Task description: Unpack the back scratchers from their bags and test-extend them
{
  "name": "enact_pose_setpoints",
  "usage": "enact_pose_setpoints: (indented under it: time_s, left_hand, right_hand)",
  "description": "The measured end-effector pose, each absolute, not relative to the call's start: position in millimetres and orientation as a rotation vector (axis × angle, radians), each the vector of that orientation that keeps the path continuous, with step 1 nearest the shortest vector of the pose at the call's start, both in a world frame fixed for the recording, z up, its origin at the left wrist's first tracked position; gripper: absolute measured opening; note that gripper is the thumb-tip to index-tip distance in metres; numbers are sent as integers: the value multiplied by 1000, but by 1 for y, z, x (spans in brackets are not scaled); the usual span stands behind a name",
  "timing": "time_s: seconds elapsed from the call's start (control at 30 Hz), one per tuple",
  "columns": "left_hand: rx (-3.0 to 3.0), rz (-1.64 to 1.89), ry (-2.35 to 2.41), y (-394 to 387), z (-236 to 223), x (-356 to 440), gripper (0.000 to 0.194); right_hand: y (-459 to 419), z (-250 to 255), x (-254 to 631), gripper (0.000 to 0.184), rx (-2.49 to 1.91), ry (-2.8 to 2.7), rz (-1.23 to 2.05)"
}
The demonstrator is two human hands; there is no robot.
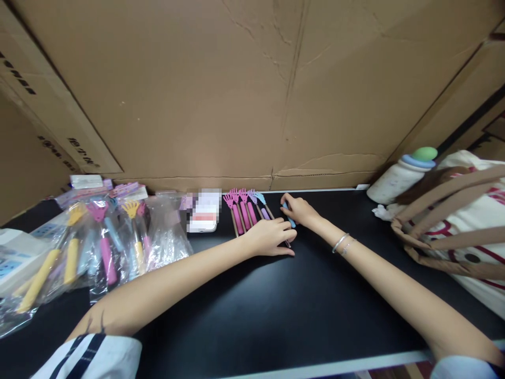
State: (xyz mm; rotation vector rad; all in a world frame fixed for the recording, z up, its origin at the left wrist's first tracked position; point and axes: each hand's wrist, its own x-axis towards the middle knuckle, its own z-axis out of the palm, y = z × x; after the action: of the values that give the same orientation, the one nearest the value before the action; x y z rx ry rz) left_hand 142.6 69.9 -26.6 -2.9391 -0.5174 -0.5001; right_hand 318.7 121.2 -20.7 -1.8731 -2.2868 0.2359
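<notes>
Several hand-shaped back scratchers (243, 213) lie side by side on the black table, with pink, purple and light blue heads pointing away from me. My left hand (270, 237) lies across their lower ends, thumb apart from the fingers, and a metal shaft end shows between them. Just to its right, my right hand (300, 209) has its fingers closed round a short blue handle (290, 217). The lower end of that handle comes close to my left fingertips; whether they touch it I cannot tell.
Left, bagged back scratchers (105, 252) in yellow, pink and blue are piled up. A phone (203, 218) sits beside the row. Right stand a white bottle (396, 179), crumpled tissue (384, 212) and a cloth bag (465, 221). A cardboard wall (221, 105) closes the back.
</notes>
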Motion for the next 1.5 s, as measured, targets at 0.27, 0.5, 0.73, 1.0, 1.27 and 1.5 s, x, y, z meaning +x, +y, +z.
enact_pose_setpoints:
  time_s: [0.27, 0.5, 0.73, 1.0, 1.27, 1.5]
  left_hand:
    - [-3013, -464, -429, 83, -26, 149, 25]
    - [-3008, -478, -499, 85, -29, 148, 14]
    - [-2995, -467, -512, 86, -30, 142, 13]
    - [-2975, -474, -503, 83, -32, 128, 13]
    - [-2943, -506, -509, 82, -36, 122, 16]
    - [-2876, -522, -578, 71, -16, 104, 22]
  right_hand:
    - [124, -25, 323, 14, -1802, -2275, 292]
    - [122, -23, 319, 16, -1757, -2335, 168]
    - [128, -22, 298, 17, -1712, -2397, 12]
    - [133, -24, 283, 19, -1633, -2442, -58]
    - [130, -25, 269, 17, -1590, -2503, -71]
    - [128, -21, 268, 24, -1651, -2455, -112]
